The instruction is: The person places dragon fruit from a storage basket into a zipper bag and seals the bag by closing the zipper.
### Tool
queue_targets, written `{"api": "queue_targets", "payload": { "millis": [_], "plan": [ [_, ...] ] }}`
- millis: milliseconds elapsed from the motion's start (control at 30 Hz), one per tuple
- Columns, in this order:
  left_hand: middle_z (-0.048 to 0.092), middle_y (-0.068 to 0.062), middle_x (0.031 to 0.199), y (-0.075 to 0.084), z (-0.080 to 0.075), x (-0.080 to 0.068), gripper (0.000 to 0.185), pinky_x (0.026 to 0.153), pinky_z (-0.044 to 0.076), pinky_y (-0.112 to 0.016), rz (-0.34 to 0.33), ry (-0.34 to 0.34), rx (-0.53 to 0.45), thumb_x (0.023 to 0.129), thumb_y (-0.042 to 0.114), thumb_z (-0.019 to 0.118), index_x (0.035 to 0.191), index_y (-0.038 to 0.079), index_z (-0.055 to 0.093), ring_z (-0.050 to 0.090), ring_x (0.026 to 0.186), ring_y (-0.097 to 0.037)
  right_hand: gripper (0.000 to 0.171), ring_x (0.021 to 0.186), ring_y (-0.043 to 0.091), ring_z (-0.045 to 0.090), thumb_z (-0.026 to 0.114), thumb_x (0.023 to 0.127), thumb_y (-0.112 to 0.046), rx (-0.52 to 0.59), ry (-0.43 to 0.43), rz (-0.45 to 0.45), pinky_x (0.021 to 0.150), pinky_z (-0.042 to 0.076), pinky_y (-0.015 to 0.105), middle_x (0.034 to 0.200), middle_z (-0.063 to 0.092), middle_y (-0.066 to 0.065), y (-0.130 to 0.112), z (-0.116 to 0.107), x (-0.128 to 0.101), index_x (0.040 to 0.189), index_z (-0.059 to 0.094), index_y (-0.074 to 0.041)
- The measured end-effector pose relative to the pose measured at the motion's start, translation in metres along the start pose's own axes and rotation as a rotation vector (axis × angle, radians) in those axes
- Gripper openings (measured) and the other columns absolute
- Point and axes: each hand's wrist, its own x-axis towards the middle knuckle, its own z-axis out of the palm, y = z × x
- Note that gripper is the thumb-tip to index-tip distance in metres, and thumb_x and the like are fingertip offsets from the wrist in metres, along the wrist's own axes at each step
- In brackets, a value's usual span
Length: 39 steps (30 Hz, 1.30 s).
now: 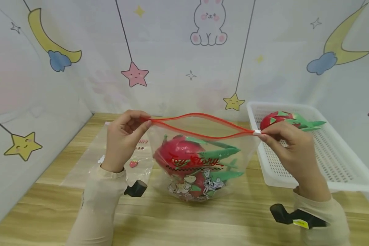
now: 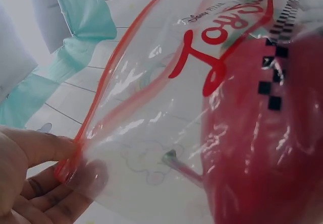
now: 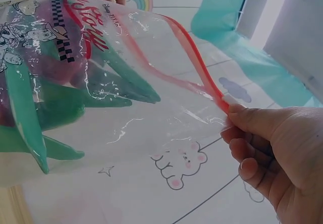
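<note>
A clear zip bag (image 1: 203, 145) with red "Toy Story" print hangs between both hands, its red-edged mouth gaping in the middle. Inside sit red dragon fruits (image 1: 179, 150) with green leaf tips; the bag's print partly covers them. My left hand (image 1: 124, 138) pinches the left end of the red zip, thumb against fingers, as the left wrist view also shows. At the other end, my right hand (image 1: 292, 147) pinches the zip by its white slider (image 1: 257, 132). In the right wrist view, green leaves (image 3: 126, 77) press against the clear plastic.
A white perforated basket (image 1: 273, 177) stands at the right with another dragon fruit (image 1: 276, 120) in it. Flat on the wooden table (image 1: 160, 225), behind the left hand, lies another clear bag (image 1: 86, 164). A printed curtain (image 1: 172, 51) hangs behind the table.
</note>
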Motion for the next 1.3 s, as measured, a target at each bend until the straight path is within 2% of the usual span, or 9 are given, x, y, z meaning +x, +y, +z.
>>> {"api": "queue_targets", "payload": {
  "millis": [167, 300, 433, 600, 700, 833, 967, 1167, 1300],
  "plan": [
    [0.067, 0.003, 0.097, 0.0, 0.004, 0.0, 0.018, 0.084, 0.052, -0.015, 0.046, -0.016, 0.061, 0.086, -0.006, 0.066, 0.103, -0.007, 0.064, 0.064, 0.087, -0.007, 0.045, 0.073, -0.009, 0.052, 0.063, 0.088, -0.042, 0.046, -0.012, -0.065, 0.071, 0.043, 0.002, 0.075, 0.064, 0.005, -0.004, -0.001, 0.001, 0.078, 0.069, 0.001],
    [0.066, -0.013, 0.101, 0.002, 0.007, -0.002, 0.018, 0.092, 0.048, -0.018, 0.182, -0.003, 0.269, 0.085, 0.0, 0.069, 0.102, -0.004, 0.066, 0.063, 0.095, -0.02, 0.043, 0.072, -0.007, 0.053, 0.063, 0.089, -0.039, 0.077, -0.016, -0.112, 0.07, 0.044, 0.003, 0.074, 0.064, 0.007, -0.007, 0.0, 0.002, 0.077, 0.069, 0.001],
    [0.066, -0.017, 0.104, 0.014, 0.017, -0.002, 0.02, 0.093, 0.048, -0.029, 0.344, -0.011, 0.418, 0.083, 0.003, 0.072, 0.101, -0.001, 0.067, 0.061, 0.101, -0.029, 0.041, 0.072, -0.005, 0.052, 0.063, 0.09, -0.038, 0.075, -0.013, -0.148, 0.071, 0.044, 0.003, 0.073, 0.064, 0.008, -0.009, 0.002, 0.002, 0.078, 0.07, 0.0],
    [0.066, -0.016, 0.104, 0.042, 0.046, 0.004, 0.022, 0.095, 0.048, -0.04, 0.547, -0.143, 0.408, 0.082, 0.007, 0.073, 0.102, 0.0, 0.067, 0.06, 0.102, -0.03, 0.039, 0.074, -0.001, 0.055, 0.064, 0.091, -0.035, 0.086, 0.015, -0.195, 0.074, 0.045, 0.003, 0.073, 0.065, 0.009, -0.012, 0.004, 0.001, 0.077, 0.07, 0.0],
    [0.068, -0.011, 0.104, 0.06, 0.069, 0.008, 0.024, 0.096, 0.049, -0.036, 0.628, -0.257, 0.38, 0.084, 0.014, 0.074, 0.104, 0.002, 0.068, 0.062, 0.102, -0.026, 0.038, 0.074, 0.001, 0.056, 0.063, 0.092, -0.035, 0.081, 0.025, -0.22, 0.076, 0.045, 0.003, 0.073, 0.065, 0.009, -0.016, 0.005, 0.0, 0.078, 0.07, 0.0],
    [0.069, -0.003, 0.101, 0.077, 0.099, 0.009, 0.024, 0.096, 0.049, -0.028, 0.682, -0.393, 0.431, 0.087, 0.024, 0.072, 0.104, 0.007, 0.068, 0.063, 0.099, -0.019, 0.038, 0.073, 0.005, 0.055, 0.062, 0.092, -0.034, 0.068, 0.027, -0.244, 0.079, 0.046, 0.003, 0.073, 0.065, 0.008, -0.021, 0.007, -0.001, 0.079, 0.07, 0.0],
    [0.069, 0.001, 0.091, 0.084, 0.117, 0.008, 0.02, 0.094, 0.05, -0.027, 0.725, -0.465, 0.538, 0.089, 0.026, 0.07, 0.102, 0.011, 0.068, 0.065, 0.089, -0.014, 0.037, 0.072, 0.007, 0.055, 0.062, 0.093, -0.033, 0.062, 0.029, -0.265, 0.078, 0.046, 0.003, 0.074, 0.065, 0.008, -0.026, 0.008, -0.002, 0.08, 0.071, 0.0],
    [0.061, 0.003, 0.078, 0.086, 0.125, 0.008, 0.008, 0.065, 0.049, -0.02, 0.749, -0.464, 0.566, 0.09, 0.021, 0.068, 0.094, 0.015, 0.067, 0.056, 0.069, -0.011, 0.035, 0.071, 0.007, 0.055, 0.063, 0.093, -0.031, 0.076, 0.025, -0.29, 0.073, 0.046, 0.005, 0.073, 0.065, 0.007, -0.03, 0.007, -0.001, 0.08, 0.071, 0.0],
    [0.057, 0.003, 0.074, 0.087, 0.128, 0.009, 0.006, 0.056, 0.043, -0.018, 0.797, -0.438, 0.577, 0.089, 0.021, 0.068, 0.089, 0.016, 0.064, 0.052, 0.063, -0.01, 0.036, 0.07, 0.006, 0.053, 0.062, 0.093, -0.032, 0.063, 0.015, -0.295, 0.069, 0.045, 0.007, 0.073, 0.064, 0.006, -0.032, 0.004, -0.001, 0.079, 0.07, 0.0]
  ]
}}
